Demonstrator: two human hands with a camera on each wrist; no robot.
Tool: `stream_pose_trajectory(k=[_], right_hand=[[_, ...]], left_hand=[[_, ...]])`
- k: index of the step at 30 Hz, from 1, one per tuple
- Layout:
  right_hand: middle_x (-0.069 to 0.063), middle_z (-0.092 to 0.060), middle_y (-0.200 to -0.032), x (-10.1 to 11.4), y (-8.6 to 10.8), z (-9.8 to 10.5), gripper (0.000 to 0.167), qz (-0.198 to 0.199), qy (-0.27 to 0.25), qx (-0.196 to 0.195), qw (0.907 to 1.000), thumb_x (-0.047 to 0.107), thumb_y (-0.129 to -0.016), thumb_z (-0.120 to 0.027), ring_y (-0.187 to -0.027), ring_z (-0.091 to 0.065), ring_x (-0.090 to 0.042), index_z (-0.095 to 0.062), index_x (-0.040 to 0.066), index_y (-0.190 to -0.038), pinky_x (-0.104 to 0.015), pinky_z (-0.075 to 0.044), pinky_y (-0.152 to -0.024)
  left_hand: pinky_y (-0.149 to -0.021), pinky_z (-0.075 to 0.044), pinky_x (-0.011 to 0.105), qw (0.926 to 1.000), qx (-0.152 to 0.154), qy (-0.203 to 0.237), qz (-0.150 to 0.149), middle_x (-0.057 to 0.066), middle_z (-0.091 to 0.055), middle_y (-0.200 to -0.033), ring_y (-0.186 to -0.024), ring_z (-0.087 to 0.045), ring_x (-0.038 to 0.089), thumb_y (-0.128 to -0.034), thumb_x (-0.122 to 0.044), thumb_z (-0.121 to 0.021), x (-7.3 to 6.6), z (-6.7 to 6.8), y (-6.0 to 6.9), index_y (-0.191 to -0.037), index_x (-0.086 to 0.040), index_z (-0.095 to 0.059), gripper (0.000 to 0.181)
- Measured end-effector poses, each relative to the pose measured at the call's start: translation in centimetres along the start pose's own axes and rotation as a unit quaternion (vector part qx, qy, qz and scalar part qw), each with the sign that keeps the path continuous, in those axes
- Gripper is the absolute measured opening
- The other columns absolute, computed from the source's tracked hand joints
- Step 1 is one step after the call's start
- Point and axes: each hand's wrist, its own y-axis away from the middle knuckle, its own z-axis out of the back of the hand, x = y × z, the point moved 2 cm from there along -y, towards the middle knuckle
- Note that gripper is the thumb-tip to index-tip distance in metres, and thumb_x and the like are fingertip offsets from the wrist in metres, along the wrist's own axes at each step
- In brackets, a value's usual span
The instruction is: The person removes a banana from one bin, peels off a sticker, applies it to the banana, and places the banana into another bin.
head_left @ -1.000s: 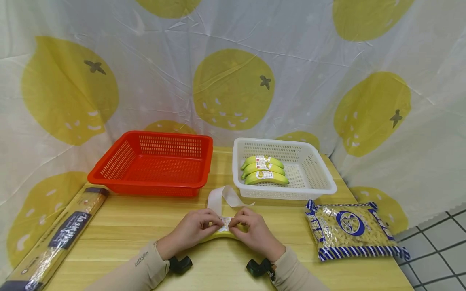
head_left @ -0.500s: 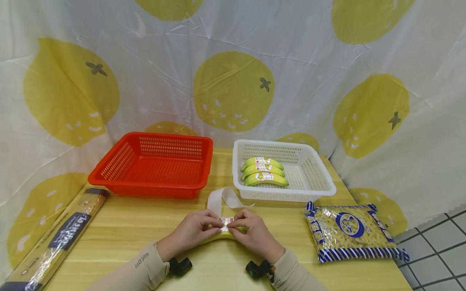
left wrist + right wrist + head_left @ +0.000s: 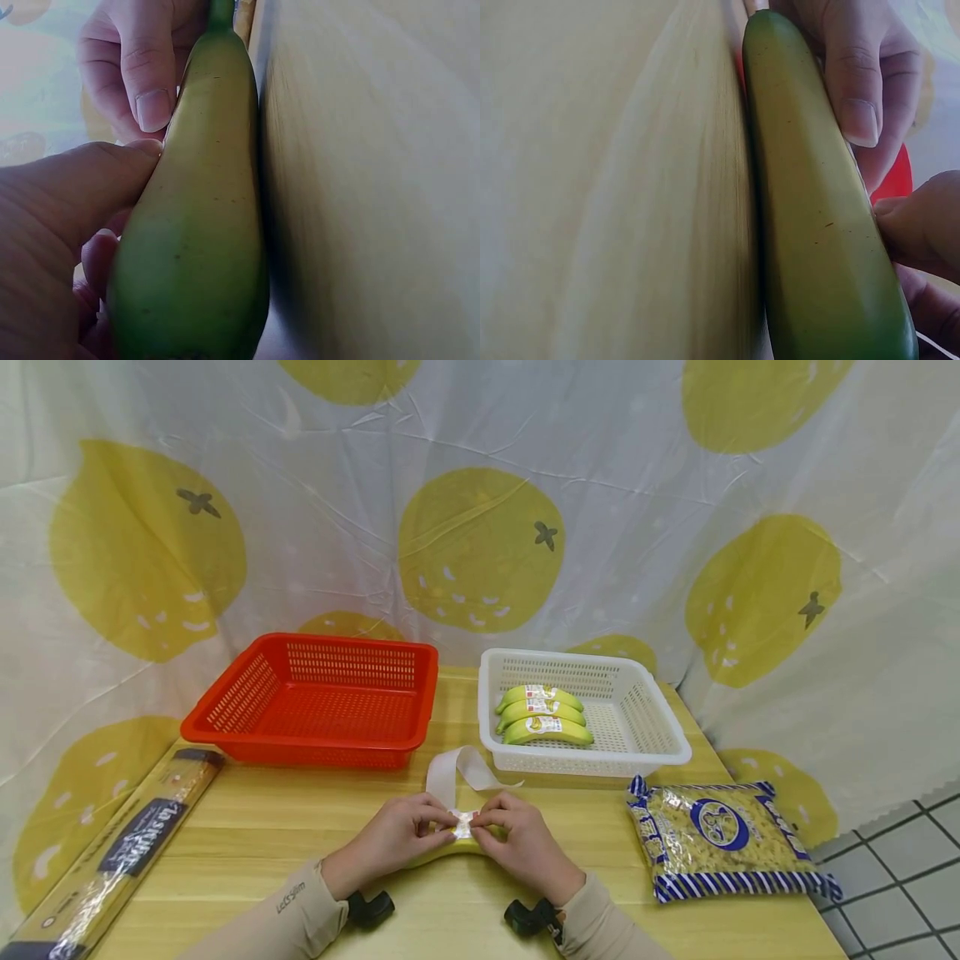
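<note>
A yellow-green banana [image 3: 444, 852] lies on the wooden table in front of the person, with a white printed label [image 3: 463, 826] across its top. My left hand [image 3: 397, 835] pinches the label's left edge, thumb and fingertips against the peel. At the opposite edge, my right hand [image 3: 525, 842] does the same. Both wrist views show the banana [image 3: 199, 202] large and close, each thumb at its upper side; the label is hidden there. Just behind the hands a white paper strip [image 3: 444, 772] curls up from the table.
At the back left stands a red basket [image 3: 307, 753]. A white basket [image 3: 581, 763] to its right holds three labelled bananas [image 3: 546, 729]. A bag of pasta [image 3: 720, 835] lies at the right, a long spaghetti packet [image 3: 142, 839] at the left edge.
The label between the fingertips has shifted slightly and lies flatter on the banana than a second ago. Both hands stay in nearly the same place.
</note>
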Motion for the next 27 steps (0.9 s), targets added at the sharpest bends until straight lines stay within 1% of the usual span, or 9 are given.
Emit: stream_pose_trajectory(k=[8,11,18,27], right_hand=[[0.002,-0.067,-0.095,-0.01,0.01,-0.13,0.006,0.01,0.008,-0.004,0.9999,0.007,-0.086,-0.083,-0.088,-0.065,-0.009,-0.08,0.008,-0.092,-0.018,-0.054,-0.077],[0.002,-0.067,-0.095,0.02,0.02,-0.15,0.007,0.014,0.011,-0.007,0.9998,0.007,-0.086,-0.083,-0.087,-0.065,-0.008,-0.08,0.009,-0.092,-0.018,-0.053,-0.077],[0.001,-0.066,-0.094,0.06,0.04,-0.24,0.009,0.012,0.015,-0.005,0.9998,0.007,-0.085,-0.083,-0.087,-0.062,-0.01,-0.08,0.009,-0.093,-0.02,-0.052,-0.076],[0.002,-0.065,-0.093,0.34,0.01,-0.23,0.007,-0.018,0.031,0.007,0.9993,0.01,-0.087,-0.082,-0.086,-0.062,-0.009,-0.08,0.01,-0.094,-0.023,-0.053,-0.076]], left_hand=[[-0.056,-0.044,0.018,0.9995,0.005,0.0,0.031,-0.011,-0.07,-0.092,-0.065,-0.049,-0.003,-0.0885,-0.018,-0.083,0.09,-0.01,0.03,-0.103,-0.019,-0.081,0.015],[-0.056,-0.044,0.018,0.9994,0.003,-0.003,0.033,-0.013,-0.069,-0.09,-0.065,-0.049,-0.002,-0.0884,-0.018,-0.083,0.15,-0.02,0.02,-0.103,-0.02,-0.081,0.015],[-0.056,-0.045,0.018,0.9996,-0.001,-0.008,0.026,-0.011,-0.07,-0.091,-0.064,-0.049,-0.003,-0.0876,-0.016,-0.084,0.16,-0.01,0.0,-0.103,-0.018,-0.081,0.015],[-0.057,-0.045,0.019,0.9989,-0.006,-0.024,0.041,-0.01,-0.069,-0.086,-0.063,-0.049,-0.004,-0.0859,-0.018,-0.085,-0.04,-0.03,-0.1,-0.1,-0.015,-0.082,0.015]])
